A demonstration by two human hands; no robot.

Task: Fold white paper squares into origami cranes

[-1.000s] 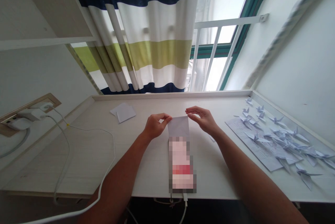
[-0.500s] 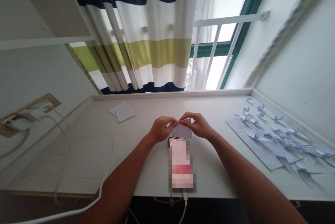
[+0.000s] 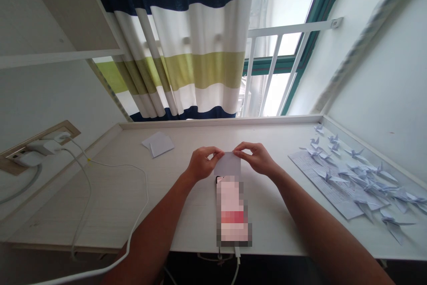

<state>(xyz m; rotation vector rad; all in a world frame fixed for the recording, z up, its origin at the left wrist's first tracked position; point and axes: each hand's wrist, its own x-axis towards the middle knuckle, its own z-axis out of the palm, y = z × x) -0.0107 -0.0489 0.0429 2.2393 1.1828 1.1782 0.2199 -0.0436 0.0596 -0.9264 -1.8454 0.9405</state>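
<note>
A small white sheet of paper [image 3: 227, 165] is held up over the desk, its top edge between my two hands. My left hand [image 3: 204, 161] pinches the upper left corner with thumb and fingertips. At the upper right corner, my right hand [image 3: 255, 157] grips the paper in the same way. Just below the paper's lower edge lies a phone [image 3: 232, 211], its lit screen blurred out, with a white cable plugged into its near end.
White folded paper cranes [image 3: 362, 174] cluster on the right, some on a written sheet [image 3: 308, 169]. Loose white paper squares [image 3: 162, 144] lie at the back left. A white charging cable [image 3: 146, 187] runs from the wall socket [image 3: 40, 142] across the desk's left side.
My hands have moved apart from the middle of the paper's top edge to its two corners. The sheet's top edge now shows between them.
</note>
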